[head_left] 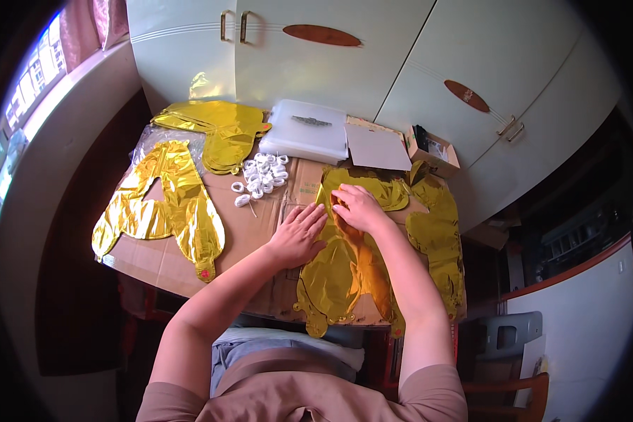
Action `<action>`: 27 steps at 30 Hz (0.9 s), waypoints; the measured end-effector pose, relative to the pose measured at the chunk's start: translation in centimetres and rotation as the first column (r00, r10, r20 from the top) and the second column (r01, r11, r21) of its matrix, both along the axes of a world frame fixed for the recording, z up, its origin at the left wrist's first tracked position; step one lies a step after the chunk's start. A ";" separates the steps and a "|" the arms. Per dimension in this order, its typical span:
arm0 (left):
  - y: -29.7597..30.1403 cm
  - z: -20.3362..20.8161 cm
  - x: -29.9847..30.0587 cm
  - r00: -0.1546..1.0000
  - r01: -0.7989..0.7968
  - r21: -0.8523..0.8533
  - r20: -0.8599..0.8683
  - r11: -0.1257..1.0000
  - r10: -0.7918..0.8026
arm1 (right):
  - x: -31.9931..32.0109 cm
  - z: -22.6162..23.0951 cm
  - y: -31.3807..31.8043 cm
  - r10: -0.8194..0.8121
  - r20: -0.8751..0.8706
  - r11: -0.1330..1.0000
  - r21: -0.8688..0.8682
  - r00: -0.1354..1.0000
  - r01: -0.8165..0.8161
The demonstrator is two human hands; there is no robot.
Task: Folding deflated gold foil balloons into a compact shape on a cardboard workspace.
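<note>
- Far left: a pink curtain point(79, 32) hangs by the bright window.
- Left end of the cardboard point(245, 235) covering the table: a gold foil balloon point(193, 218), flat and creased, beside crinkled clear plastic point(163, 141).
- Behind it: a pile of gold foil point(228, 133).
- Next: white string bundles point(264, 174) in a loose heap, near a translucent box point(306, 133).
- Left hand point(299, 235): laid out flat, palm down, fingers close together, fingertips at the left edge of the middle foil.
- Middle foil point(327, 271): a gold sheet at the front of the table, below and between the hands.
- Right hand point(361, 209): palm down on the upper part of that foil, fingers bent; I cannot tell whether it pinches any.
- Behind the right hand: a grey board point(378, 148), then a small open box point(432, 153).
- Right end: more gold foil point(436, 239).
- Far right: a grey stool point(527, 327).
</note>
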State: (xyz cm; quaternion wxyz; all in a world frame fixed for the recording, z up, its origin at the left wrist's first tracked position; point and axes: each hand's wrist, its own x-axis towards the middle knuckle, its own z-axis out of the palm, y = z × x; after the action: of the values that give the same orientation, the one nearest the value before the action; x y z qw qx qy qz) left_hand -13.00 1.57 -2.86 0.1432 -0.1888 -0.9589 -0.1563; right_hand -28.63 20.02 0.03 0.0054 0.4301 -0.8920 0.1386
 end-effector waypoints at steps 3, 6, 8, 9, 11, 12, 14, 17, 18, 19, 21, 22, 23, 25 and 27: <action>-0.1 0.2 0.0 1.000 -0.003 -0.045 0.020 0.999 0.004 | -0.1 0.1 -0.1 0.012 -0.007 1.000 -0.012 1.000 -0.012; 0.0 0.7 -0.1 1.000 -0.004 -0.092 0.011 0.996 0.005 | -0.5 0.2 -0.3 0.017 -0.023 1.000 -0.013 1.000 -0.017; -0.2 0.6 -0.3 1.000 0.005 -0.086 0.006 0.996 -0.005 | -0.8 0.1 -0.8 0.015 -0.002 0.998 -0.059 1.000 -0.016; -0.3 0.6 -0.3 1.000 0.010 -0.085 0.003 0.996 -0.010 | -1.1 0.0 -1.1 0.015 0.007 0.996 -0.083 1.000 -0.015; -0.6 0.0 -0.5 1.000 0.012 -0.089 0.000 0.996 -0.012 | -1.4 -0.2 -2.0 0.042 -0.010 0.992 -0.116 0.999 -0.043; -0.8 0.0 -0.5 1.000 0.012 -0.091 -0.001 0.996 -0.012 | -1.4 -0.2 -2.6 0.057 -0.018 0.989 -0.132 0.998 -0.058; -0.8 -0.2 -0.5 1.000 0.017 -0.094 -0.002 0.995 -0.017 | -1.6 0.0 -3.4 0.046 0.002 0.995 -0.084 0.999 -0.046; -0.9 -0.3 -0.6 1.000 0.021 -0.102 0.002 0.995 -0.021 | -1.9 -0.3 -4.2 0.032 -0.034 0.998 -0.048 0.999 -0.033; -0.8 -0.2 -0.7 1.000 0.025 -0.106 0.005 0.994 -0.024 | -1.9 -0.3 -4.3 0.025 -0.056 0.999 -0.042 0.998 -0.027; -0.8 0.0 -0.7 1.000 0.031 -0.107 0.006 0.994 -0.030 | -2.0 -0.4 -4.3 0.021 -0.068 0.999 -0.041 0.997 -0.024; -0.9 0.2 -0.6 0.999 0.042 -0.110 0.009 0.993 -0.042 | -2.0 -0.3 -4.5 0.015 -0.090 0.999 -0.038 0.996 -0.018; -1.0 0.1 -0.6 0.999 0.045 -0.106 0.010 0.993 -0.044 | -1.9 -0.2 -4.6 0.014 -0.087 0.999 -0.037 0.996 -0.017; -1.1 0.0 -0.7 0.999 0.048 -0.101 0.010 0.994 -0.047 | -1.9 -0.2 -4.6 0.012 -0.084 0.999 -0.037 0.996 -0.015; -1.2 -0.2 -0.7 0.999 0.053 -0.091 0.007 0.994 -0.053 | -1.7 0.1 -4.8 0.011 -0.081 0.999 -0.035 0.997 -0.014; -1.2 -0.3 -0.8 0.998 0.061 -0.082 -0.001 0.995 -0.061 | -1.7 0.2 -4.8 0.007 -0.079 0.999 -0.034 0.997 -0.010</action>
State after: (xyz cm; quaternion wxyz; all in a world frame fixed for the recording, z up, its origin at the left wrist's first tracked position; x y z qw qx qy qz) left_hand -13.81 0.34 -3.15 0.1324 -0.2240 -0.9580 -0.1208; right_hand -30.30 15.19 0.28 0.0475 0.4389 -0.8868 0.1370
